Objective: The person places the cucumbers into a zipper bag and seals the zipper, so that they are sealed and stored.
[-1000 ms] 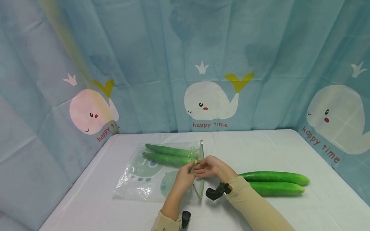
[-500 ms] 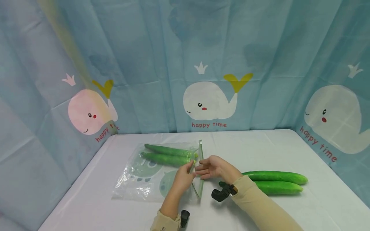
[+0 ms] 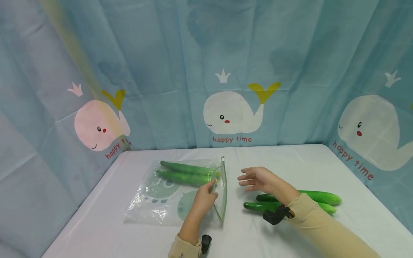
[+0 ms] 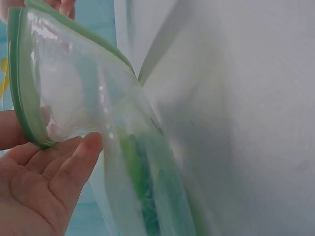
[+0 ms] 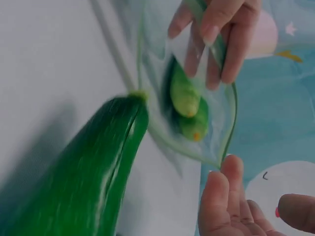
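Note:
A clear zip bag (image 3: 167,211) with a green zip edge lies on the left half of the table, its mouth facing right. Two cucumbers (image 3: 184,177) are inside, their yellowish tips near the opening. My left hand (image 3: 203,199) pinches the near film at the mouth; in the left wrist view the thumb and fingers (image 4: 74,167) hold the rim apart. My right hand (image 3: 259,180) hovers right of the mouth, fingers spread and holding nothing. Below its forearm lie two more cucumbers (image 3: 322,196), partly covered by wrist and sleeve. One cucumber (image 5: 93,167) looms close in the right wrist view.
A white cloth covers the table (image 3: 258,240). Behind and on both sides hangs a blue curtain (image 3: 174,107) printed with whales. Each wrist wears a black camera, the right one (image 3: 274,216) hanging close over the loose cucumbers.
My right hand has let go of the bag's mouth area and moved right, over toward the loose cucumbers. My left hand keeps its pinch on the bag, nearly unmoved.

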`<state>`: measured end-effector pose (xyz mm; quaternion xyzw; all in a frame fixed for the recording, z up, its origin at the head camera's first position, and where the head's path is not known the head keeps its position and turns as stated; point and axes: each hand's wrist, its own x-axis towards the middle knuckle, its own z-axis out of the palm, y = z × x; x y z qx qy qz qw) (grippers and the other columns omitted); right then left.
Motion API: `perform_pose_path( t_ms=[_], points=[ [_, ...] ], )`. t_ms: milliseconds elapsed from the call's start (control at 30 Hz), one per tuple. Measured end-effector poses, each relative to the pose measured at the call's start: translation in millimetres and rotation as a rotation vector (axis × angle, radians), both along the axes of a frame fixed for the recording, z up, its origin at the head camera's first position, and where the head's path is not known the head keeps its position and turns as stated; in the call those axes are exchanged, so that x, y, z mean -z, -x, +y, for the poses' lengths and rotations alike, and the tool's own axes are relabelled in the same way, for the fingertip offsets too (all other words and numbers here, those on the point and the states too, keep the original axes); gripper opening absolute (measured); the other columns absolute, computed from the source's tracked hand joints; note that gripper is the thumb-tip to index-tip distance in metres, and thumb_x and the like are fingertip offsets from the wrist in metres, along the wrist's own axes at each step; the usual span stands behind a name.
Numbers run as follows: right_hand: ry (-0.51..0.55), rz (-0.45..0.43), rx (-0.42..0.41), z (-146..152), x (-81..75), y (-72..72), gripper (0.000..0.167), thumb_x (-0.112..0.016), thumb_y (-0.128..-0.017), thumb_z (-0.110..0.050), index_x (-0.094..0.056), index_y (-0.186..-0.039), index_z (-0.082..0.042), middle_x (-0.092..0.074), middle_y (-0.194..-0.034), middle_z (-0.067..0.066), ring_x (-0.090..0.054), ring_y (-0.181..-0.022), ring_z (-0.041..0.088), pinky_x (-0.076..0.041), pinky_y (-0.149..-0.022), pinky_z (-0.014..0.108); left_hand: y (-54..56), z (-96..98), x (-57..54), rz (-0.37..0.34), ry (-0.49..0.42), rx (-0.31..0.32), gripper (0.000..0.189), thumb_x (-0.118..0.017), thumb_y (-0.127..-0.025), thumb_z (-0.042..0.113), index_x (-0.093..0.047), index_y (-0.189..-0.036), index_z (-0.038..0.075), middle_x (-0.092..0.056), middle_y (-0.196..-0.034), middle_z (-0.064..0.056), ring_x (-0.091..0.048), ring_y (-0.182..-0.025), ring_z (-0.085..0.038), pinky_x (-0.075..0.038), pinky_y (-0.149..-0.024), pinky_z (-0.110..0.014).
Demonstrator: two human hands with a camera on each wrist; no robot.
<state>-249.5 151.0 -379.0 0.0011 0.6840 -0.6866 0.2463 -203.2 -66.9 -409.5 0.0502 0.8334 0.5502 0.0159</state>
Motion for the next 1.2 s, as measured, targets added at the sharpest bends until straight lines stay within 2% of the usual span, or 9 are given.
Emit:
perform_pose_path(
  t_ms=[233, 467, 633, 767, 833, 900, 1033, 1133, 1200],
  points=[
    [-0.145, 0.136, -0.039, 38, -5.7, -8.9, 0.055, -0.043, -0.102, -0.015, -0.025, -0.146, 0.012, -0.053, -0.131, 0.030, -0.064, -0.101, 0.025, -0.053, -0.085, 0.042, -1.2, -1.0, -0.3, -0.017, 0.003, 0.002, 0.050, -0.055, -0.089, -0.007, -0.044, -0.138, -0.013, -0.043, -0.143, -0.028, -0.040, -0.131, -0.047, -0.034, -0.107, -0.055],
    [-0.297, 0.348, -0.066, 86, -4.5, -13.7, 0.054, -0.053, -0.101, -0.026, -0.042, -0.142, 0.007, -0.059, -0.128, 0.021, -0.060, -0.112, 0.032, -0.053, -0.087, 0.044, -1.1, -0.8, 0.0, -0.006, 0.006, 0.011, 0.050, -0.055, -0.089, -0.007, -0.044, -0.138, -0.013, -0.042, -0.143, -0.028, -0.040, -0.130, -0.047, -0.035, -0.106, -0.055],
    [-0.410, 0.500, -0.218, 120, -4.5, -14.3, 0.053, -0.049, -0.103, -0.024, -0.039, -0.145, 0.006, -0.048, -0.139, 0.027, -0.044, -0.126, 0.048, -0.046, -0.093, 0.057, -1.7, -0.6, -1.6, -0.009, 0.012, 0.007, 0.050, -0.055, -0.089, -0.007, -0.044, -0.138, -0.012, -0.043, -0.143, -0.028, -0.041, -0.130, -0.048, -0.036, -0.106, -0.055],
    [-0.528, 0.562, -0.340, 147, -2.9, -15.0, 0.051, -0.048, -0.103, -0.022, -0.038, -0.146, 0.004, -0.042, -0.145, 0.026, -0.035, -0.132, 0.050, -0.045, -0.098, 0.050, -1.9, -0.4, -2.0, -0.014, 0.012, 0.007, 0.051, -0.055, -0.090, -0.007, -0.044, -0.139, -0.012, -0.043, -0.143, -0.028, -0.040, -0.130, -0.048, -0.036, -0.106, -0.055],
    [-0.588, 0.601, -0.388, 162, -0.2, -14.7, 0.050, -0.049, -0.103, -0.021, -0.039, -0.146, 0.004, -0.042, -0.145, 0.026, -0.038, -0.133, 0.045, -0.047, -0.096, 0.044, -1.7, -0.3, -1.8, -0.018, 0.010, 0.009, 0.051, -0.055, -0.090, -0.007, -0.043, -0.139, -0.012, -0.043, -0.143, -0.028, -0.040, -0.130, -0.047, -0.036, -0.106, -0.055],
    [-0.625, 0.627, -0.425, 175, 3.9, -14.1, 0.049, -0.050, -0.102, -0.018, -0.041, -0.145, 0.004, -0.043, -0.144, 0.026, -0.043, -0.132, 0.027, -0.048, -0.094, 0.041, -1.5, -0.2, -1.6, -0.019, 0.010, 0.011, 0.050, -0.055, -0.090, -0.006, -0.043, -0.139, -0.011, -0.043, -0.143, -0.028, -0.040, -0.130, -0.047, -0.036, -0.106, -0.055],
    [-0.627, 0.639, -0.477, 198, 14.1, -10.9, 0.049, -0.054, -0.099, -0.014, -0.043, -0.144, 0.002, -0.044, -0.143, 0.027, -0.039, -0.123, -0.008, -0.044, -0.094, 0.060, -1.2, -0.1, -0.8, -0.014, 0.017, 0.008, 0.050, -0.056, -0.090, -0.007, -0.044, -0.139, -0.011, -0.043, -0.143, -0.028, -0.040, -0.130, -0.047, -0.036, -0.105, -0.056],
    [-0.640, 0.631, -0.505, 209, 21.2, -7.3, 0.050, -0.058, -0.097, -0.015, -0.046, -0.144, -0.003, -0.047, -0.144, 0.012, -0.033, -0.118, -0.016, -0.043, -0.093, 0.061, -1.2, 0.0, -0.5, -0.012, 0.018, 0.006, 0.050, -0.056, -0.090, -0.007, -0.044, -0.138, -0.012, -0.044, -0.142, -0.028, -0.041, -0.130, -0.048, -0.036, -0.105, -0.056],
    [-0.635, 0.620, -0.532, 214, 24.7, -4.7, 0.051, -0.060, -0.096, -0.015, -0.047, -0.144, -0.004, -0.047, -0.143, -0.005, -0.033, -0.118, -0.016, -0.045, -0.094, 0.054, -1.2, 0.1, -0.6, -0.016, 0.017, 0.002, 0.050, -0.056, -0.090, -0.007, -0.044, -0.139, -0.011, -0.044, -0.142, -0.028, -0.040, -0.130, -0.047, -0.036, -0.105, -0.055]
  ],
)
